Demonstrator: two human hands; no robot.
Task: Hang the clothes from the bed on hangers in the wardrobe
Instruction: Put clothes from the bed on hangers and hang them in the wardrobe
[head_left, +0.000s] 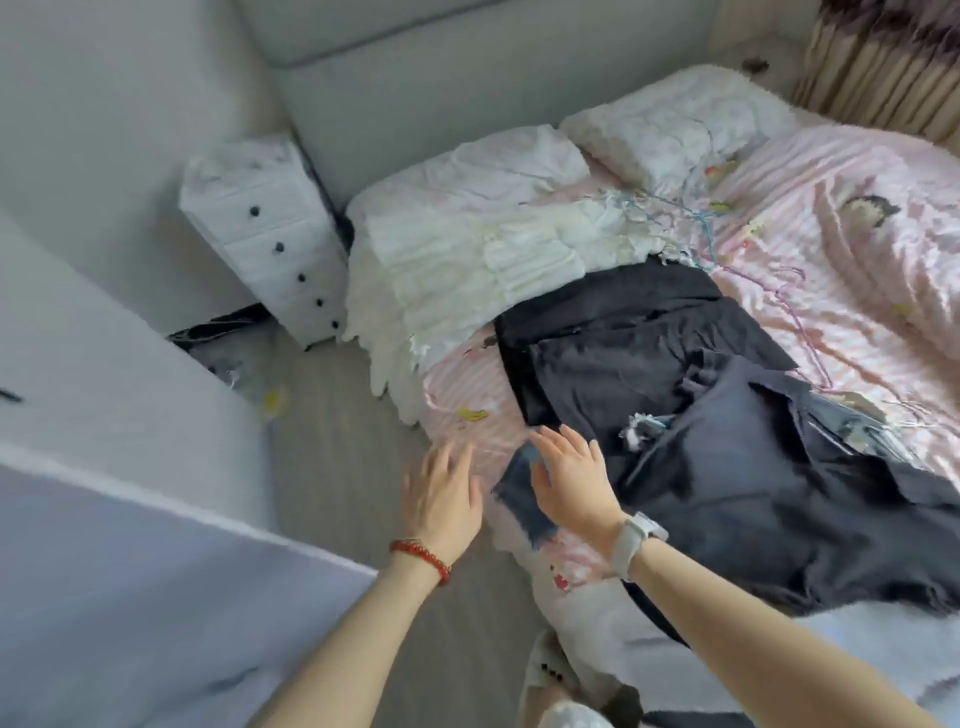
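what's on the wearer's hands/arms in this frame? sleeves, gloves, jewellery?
Both forearms are bare: no sleeves, no gloves. The left hand has a red beaded bracelet at the wrist. The right hand has a watch with a pale, off-white strap and a light case at the wrist. No rings can be made out; the fingers are slightly blurred.

We see a pale grey floor (332, 457) running between a white cabinet front (104, 395) at our left and the room's far side. A white chest of drawers (270, 234) with dark round knobs stands against the light grey wall (130, 104), some clutter on the floor beside it. A grey padded headboard (441, 88) rises behind. At upper right hangs a striped beige curtain (883, 62). Daylight is soft, even.
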